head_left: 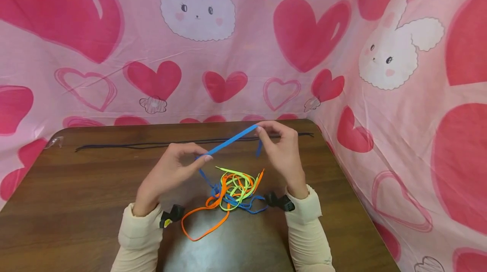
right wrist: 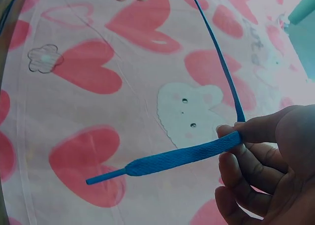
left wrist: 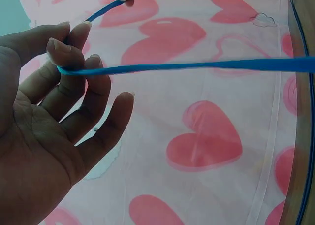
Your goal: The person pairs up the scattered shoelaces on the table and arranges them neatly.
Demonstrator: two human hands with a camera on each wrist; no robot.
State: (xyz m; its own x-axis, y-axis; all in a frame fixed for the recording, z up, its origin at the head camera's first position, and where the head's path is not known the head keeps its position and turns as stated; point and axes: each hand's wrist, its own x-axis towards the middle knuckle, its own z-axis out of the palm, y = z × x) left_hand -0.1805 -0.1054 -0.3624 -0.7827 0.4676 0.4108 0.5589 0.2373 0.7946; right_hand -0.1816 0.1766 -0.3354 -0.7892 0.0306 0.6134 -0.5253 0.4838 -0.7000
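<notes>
Running straight between two hands, a blue lace (head_left: 233, 140) is held above the table (head_left: 76, 204), near the centre of the head view. Long axis of the held span: sloped from lower left to upper right. Its lower end is pinched between thumb and forefinger of the left hand (head_left: 167, 171); its upper end is pinched likewise by the right hand (head_left: 284, 153). Below the right-hand grip a short free end is left hanging; in the right wrist view its narrow tip (right wrist: 106, 176) is pointed toward the lower left. From the left-hand grip the lace is led down into a tangle at lower centre, where an orange lace (head_left: 223, 185) and a yellow-green lace (head_left: 236, 172) are intermixed. One orange loop is extended toward the lower left. Dark cords (head_left: 125, 145) are laid nearly horizontally along the table's far edge.
</notes>
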